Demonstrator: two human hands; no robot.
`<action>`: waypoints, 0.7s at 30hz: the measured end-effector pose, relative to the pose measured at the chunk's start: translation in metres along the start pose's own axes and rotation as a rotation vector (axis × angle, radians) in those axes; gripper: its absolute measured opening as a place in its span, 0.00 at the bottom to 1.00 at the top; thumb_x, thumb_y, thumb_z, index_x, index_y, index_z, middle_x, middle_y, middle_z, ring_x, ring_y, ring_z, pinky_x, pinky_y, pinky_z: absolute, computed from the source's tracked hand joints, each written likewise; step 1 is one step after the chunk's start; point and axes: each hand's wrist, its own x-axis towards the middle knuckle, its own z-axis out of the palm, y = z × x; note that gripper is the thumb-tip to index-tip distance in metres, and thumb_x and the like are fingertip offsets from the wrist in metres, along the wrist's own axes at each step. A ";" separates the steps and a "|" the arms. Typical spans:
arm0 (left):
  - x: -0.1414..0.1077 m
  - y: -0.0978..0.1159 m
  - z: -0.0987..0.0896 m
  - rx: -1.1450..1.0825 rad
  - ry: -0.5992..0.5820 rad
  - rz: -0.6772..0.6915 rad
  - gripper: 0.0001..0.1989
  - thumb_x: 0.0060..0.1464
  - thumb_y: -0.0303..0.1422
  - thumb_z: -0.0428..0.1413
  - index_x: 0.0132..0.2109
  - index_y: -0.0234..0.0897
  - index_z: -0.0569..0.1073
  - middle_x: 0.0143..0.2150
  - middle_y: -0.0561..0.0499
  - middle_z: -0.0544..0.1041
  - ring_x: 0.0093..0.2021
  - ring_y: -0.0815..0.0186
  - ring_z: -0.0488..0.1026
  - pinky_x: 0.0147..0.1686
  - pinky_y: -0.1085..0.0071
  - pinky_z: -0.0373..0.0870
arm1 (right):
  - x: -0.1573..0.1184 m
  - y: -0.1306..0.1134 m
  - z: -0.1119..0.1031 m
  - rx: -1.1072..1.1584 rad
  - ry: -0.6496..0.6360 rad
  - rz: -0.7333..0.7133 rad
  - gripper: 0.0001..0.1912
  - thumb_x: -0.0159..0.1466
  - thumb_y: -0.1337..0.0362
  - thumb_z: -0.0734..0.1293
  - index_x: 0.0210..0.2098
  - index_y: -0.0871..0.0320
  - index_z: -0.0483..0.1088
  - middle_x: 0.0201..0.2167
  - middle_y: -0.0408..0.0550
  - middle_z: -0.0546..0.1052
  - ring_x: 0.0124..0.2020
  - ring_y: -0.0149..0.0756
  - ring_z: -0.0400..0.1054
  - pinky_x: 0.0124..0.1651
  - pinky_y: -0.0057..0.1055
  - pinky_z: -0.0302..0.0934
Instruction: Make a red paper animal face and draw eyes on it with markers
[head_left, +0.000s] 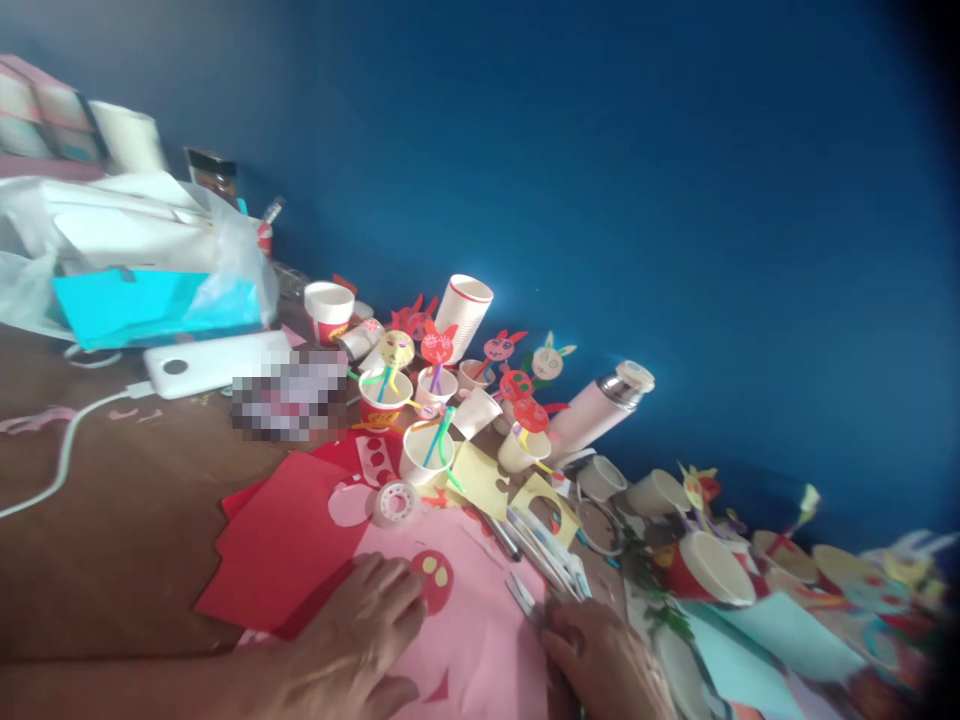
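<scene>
My left hand (pixel 364 630) lies with fingers apart over a pink sheet of paper (pixel 487 640) and the edge of red paper (pixel 289 540). Close to its fingertips is a red paper oval (pixel 433 582) with two pale eye shapes. At the sheet's right side my right hand (pixel 604 655) is closed around a pair of scissors (pixel 521 597); their blades point up and left, slightly parted, and the handles are hidden. A roll of tape (pixel 397 503) sits just beyond my left hand.
Paper cups with straw-and-paper animal figures, such as a white cup (pixel 426 455), crowd the back. A pink thermos (pixel 600 408) leans near the blue wall (pixel 600 180). A white power bank (pixel 214 365) with a cable and a plastic bag (pixel 142 240) lie left. Light blue paper (pixel 795 640) is right.
</scene>
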 end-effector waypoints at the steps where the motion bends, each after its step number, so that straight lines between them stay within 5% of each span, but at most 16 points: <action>1: 0.001 0.001 0.004 0.006 0.024 -0.015 0.27 0.63 0.54 0.49 0.55 0.42 0.79 0.54 0.39 0.80 0.52 0.46 0.76 0.48 0.53 0.73 | -0.002 -0.006 -0.002 -0.019 0.012 0.009 0.04 0.56 0.55 0.70 0.25 0.42 0.77 0.32 0.48 0.82 0.37 0.48 0.77 0.38 0.40 0.66; 8: -0.002 -0.001 0.031 -0.139 -0.012 -0.102 0.23 0.63 0.52 0.51 0.57 0.47 0.76 0.57 0.45 0.78 0.57 0.48 0.72 0.58 0.53 0.65 | -0.007 -0.026 -0.010 -0.055 -0.111 -0.041 0.07 0.60 0.68 0.64 0.32 0.54 0.74 0.37 0.46 0.80 0.45 0.43 0.73 0.49 0.37 0.59; 15: 0.000 -0.002 0.024 -0.167 -0.159 -0.114 0.23 0.61 0.53 0.52 0.58 0.50 0.74 0.59 0.46 0.76 0.56 0.47 0.71 0.56 0.52 0.68 | -0.006 -0.025 -0.007 -0.069 -0.134 0.012 0.08 0.58 0.67 0.66 0.37 0.54 0.75 0.36 0.45 0.80 0.45 0.46 0.72 0.53 0.42 0.56; 21: 0.000 0.002 0.022 -0.198 -0.190 -0.177 0.22 0.60 0.37 0.57 0.61 0.45 0.72 0.61 0.45 0.73 0.62 0.46 0.65 0.65 0.49 0.55 | -0.005 -0.021 -0.003 -0.103 0.013 -0.166 0.12 0.62 0.67 0.61 0.35 0.55 0.78 0.33 0.47 0.81 0.40 0.45 0.76 0.52 0.43 0.61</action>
